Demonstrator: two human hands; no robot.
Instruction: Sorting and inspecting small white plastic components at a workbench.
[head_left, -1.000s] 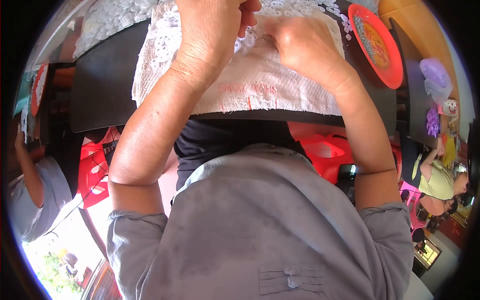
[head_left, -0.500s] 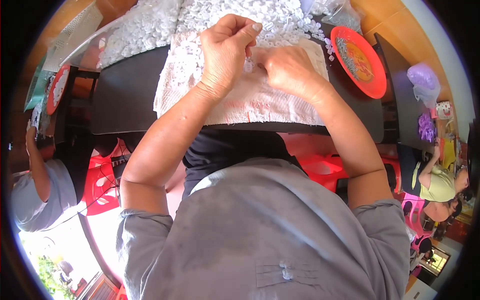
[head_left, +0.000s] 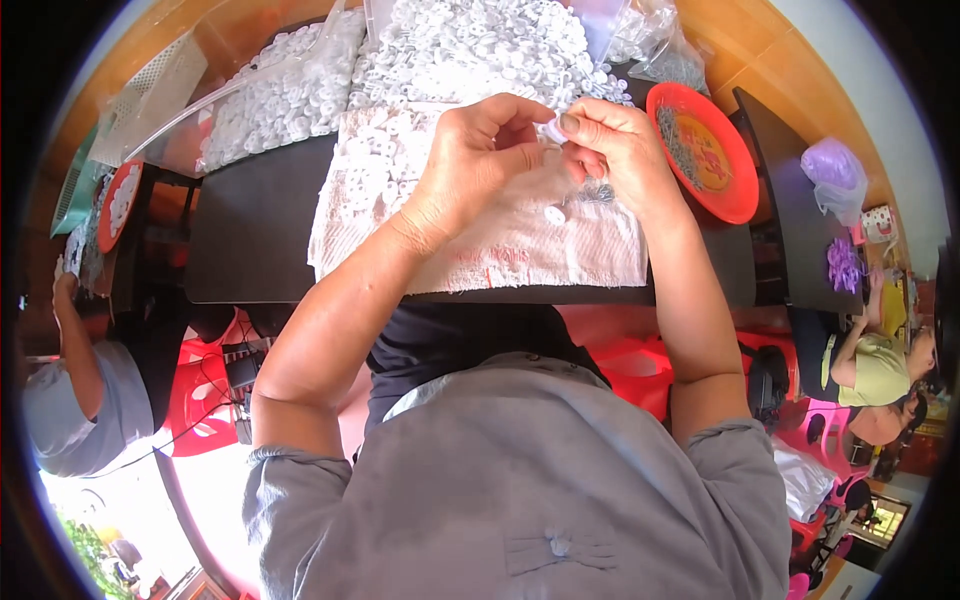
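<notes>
Above a white towel, my two hands meet with fingertips close together. My right hand pinches a small white plastic piece at its thumb tip. My left hand has curled fingers and thumb right against that piece; whether it holds something more is hidden. A round white plastic piece lies on the towel below my hands, near a small heap of thin grey metal pieces. More white plastic pieces are spread over the towel's left part.
Behind the towel is a large pile of white plastic pieces, with a clear bag of them to the left. A red plate with metal pieces stands right, on the dark table. Other people sit at both sides.
My right hand has come up off the towel and joined my left, with a white piece now between the fingertips. The view has shifted, so the scene sits lower.
</notes>
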